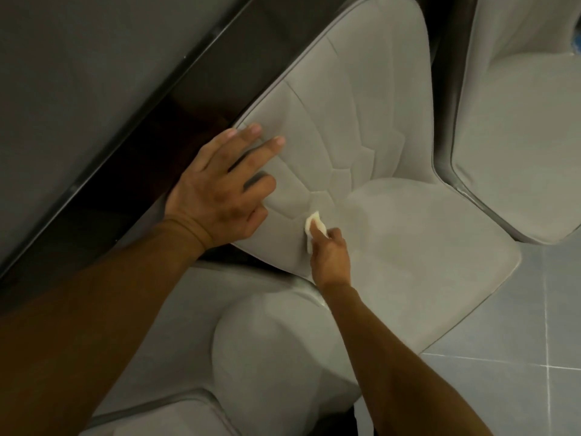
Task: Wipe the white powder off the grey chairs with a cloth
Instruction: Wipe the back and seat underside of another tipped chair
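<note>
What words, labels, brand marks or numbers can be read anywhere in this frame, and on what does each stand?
None: no readable text in this view.
The grey chair, the cloth gripped by the right hand, the left hand resting flat on the chair back, the floor tiles and the dark surface all show no print.
The blue patch at the right edge is too small to tell.
</note>
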Available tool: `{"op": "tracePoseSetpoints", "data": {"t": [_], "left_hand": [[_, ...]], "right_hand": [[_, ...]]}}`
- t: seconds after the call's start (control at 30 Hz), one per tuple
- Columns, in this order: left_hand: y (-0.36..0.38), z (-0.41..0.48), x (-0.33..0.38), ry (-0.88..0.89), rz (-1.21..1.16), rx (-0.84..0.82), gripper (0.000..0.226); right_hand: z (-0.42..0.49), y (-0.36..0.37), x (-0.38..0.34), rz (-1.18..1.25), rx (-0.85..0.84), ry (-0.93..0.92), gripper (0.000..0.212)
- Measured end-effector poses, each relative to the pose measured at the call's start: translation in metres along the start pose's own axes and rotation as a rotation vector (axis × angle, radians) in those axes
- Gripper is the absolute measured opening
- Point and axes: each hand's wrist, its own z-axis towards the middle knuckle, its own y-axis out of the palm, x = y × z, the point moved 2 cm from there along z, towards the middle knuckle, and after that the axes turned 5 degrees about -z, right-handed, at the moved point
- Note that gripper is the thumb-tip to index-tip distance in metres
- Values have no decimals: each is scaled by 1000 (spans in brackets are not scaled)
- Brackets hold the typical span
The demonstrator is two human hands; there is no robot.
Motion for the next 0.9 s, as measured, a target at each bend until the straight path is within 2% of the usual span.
{"op": "tracePoseSetpoints", "data": {"t": [0.07, 0.1, 0.17, 0.23, 0.3, 0.33, 0.37, 0.4, 0.5, 0.53, 0.57, 0.6, 0.63, 0.67, 0.7, 0.77, 0.83, 0.87, 0.9], "left_hand": [[0, 0, 0, 2, -8, 9, 17], [0, 0, 0, 1, -12, 12, 18], [1, 0, -1, 1, -12, 10, 19], [0, 0, -1, 3, -4, -4, 20], [-1, 1, -1, 3, 6, -20, 22], [-1, 1, -1, 3, 15, -26, 22], [-2, 1, -1, 2, 26, -26, 22], [-2, 1, -1, 2, 37, -21, 22], [-1, 1, 1, 0, 59, -22, 22], [-2, 2, 1, -2, 65, -25, 22], [-3, 3, 2, -4, 69, -27, 23], [-4, 4, 3, -7, 69, -25, 23], [-5, 4, 5, -8, 65, -20, 23], [-5, 4, 5, -11, 64, -16, 25], [-5, 3, 5, -13, 63, -13, 26], [-4, 3, 5, -10, 67, -11, 27], [-4, 3, 5, -16, 79, -16, 27], [-4, 3, 5, -17, 84, -20, 27], [-3, 3, 6, -18, 87, -25, 26]], "right_hand": [[3, 1, 19, -30, -156, 191, 55], [4, 1, 29, -13, -157, 237, 54], [0, -8, 28, 55, -52, 224, 43], [-8, -24, 9, 269, 102, 224, 12], [-11, -33, -11, 346, 172, 134, 23], [-11, -33, -19, 298, 185, 63, 26], [-8, -32, -26, 368, 182, 71, 29], [-5, -27, -28, 333, 167, 72, 34], [8, -20, -25, 456, 71, 195, 44], [13, -17, -18, 387, 62, 223, 45], [16, -15, -8, 458, 7, 324, 39], [15, -13, 4, 345, -85, 325, 28], [11, -11, 17, 251, -194, 366, 28], [6, -10, 30, 152, -239, 402, 37], [1, -3, 45, 201, -217, 488, 38], [-7, -2, 55, 418, -105, 609, 16], [-9, -6, 46, 597, 18, 635, 16], [-7, -15, 34, 511, 58, 499, 9], [-6, -21, 20, 491, 113, 336, 21]]}}
